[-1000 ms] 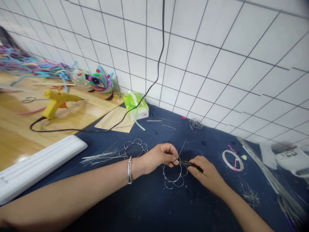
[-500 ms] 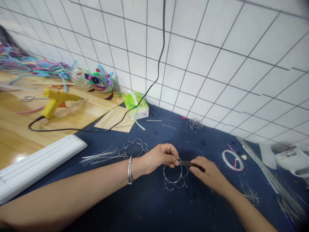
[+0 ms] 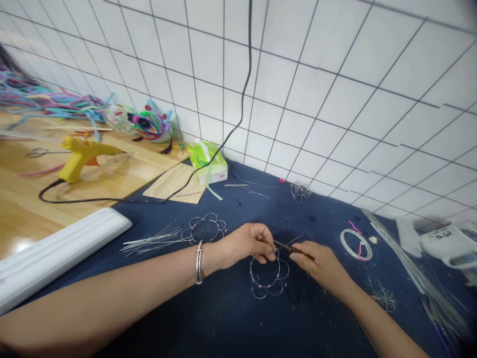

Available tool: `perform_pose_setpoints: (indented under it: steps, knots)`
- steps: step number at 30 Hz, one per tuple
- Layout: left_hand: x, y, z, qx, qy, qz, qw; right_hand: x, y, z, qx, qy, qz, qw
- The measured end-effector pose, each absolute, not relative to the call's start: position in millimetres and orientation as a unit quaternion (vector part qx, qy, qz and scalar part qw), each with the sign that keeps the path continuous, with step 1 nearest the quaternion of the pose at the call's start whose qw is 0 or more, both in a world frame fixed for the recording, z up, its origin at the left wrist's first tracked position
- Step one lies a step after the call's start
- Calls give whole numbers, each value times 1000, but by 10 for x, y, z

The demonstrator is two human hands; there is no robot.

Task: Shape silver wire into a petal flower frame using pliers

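My left hand (image 3: 253, 242) pinches the top of a flower-shaped wire ring (image 3: 265, 287), which hangs below the fingers with wire loops and small pink beads around it. In my right hand (image 3: 316, 261) is a pair of dark pliers (image 3: 286, 246), its tip close to my left fingertips at the ring's upper edge. Whether the jaws grip the wire cannot be made out. A second beaded wire flower (image 3: 203, 229) lies on the dark blue cloth behind my left wrist, beside a bundle of straight wires (image 3: 152, 240).
A yellow glue gun (image 3: 80, 156) lies on the wooden board; its black cord crosses toward the wall. A tissue pack (image 3: 208, 161), a tangle of wire (image 3: 299, 191), a white tape roll (image 3: 356, 244), wire offcuts (image 3: 383, 297) and a white long case (image 3: 67, 253) surround my hands.
The pliers have turned slightly, their tip pointing more up-left, and the wire flower hangs slightly lower with its lower loops shifted. My left hand keeps its pinch. The whole view has shifted a little.
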State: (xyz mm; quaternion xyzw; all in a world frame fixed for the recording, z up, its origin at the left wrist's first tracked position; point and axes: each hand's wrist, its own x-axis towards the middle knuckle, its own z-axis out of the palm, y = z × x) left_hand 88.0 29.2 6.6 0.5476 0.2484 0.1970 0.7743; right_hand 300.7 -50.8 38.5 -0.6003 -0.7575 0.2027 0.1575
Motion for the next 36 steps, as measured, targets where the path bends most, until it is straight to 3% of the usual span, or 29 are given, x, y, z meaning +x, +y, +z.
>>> perform_pose_setpoints:
  steps: [18, 31, 36]
  knots:
    - [874, 253, 105, 501, 258, 212, 798, 2992, -543, 441, -641, -718, 204, 180]
    - [911, 246, 26, 462, 297, 291, 784, 3006, -610, 403, -634, -759, -4, 149]
    - [901, 254, 58, 422, 307, 309, 795, 3093, -570, 414, -657, -745, 15, 117]
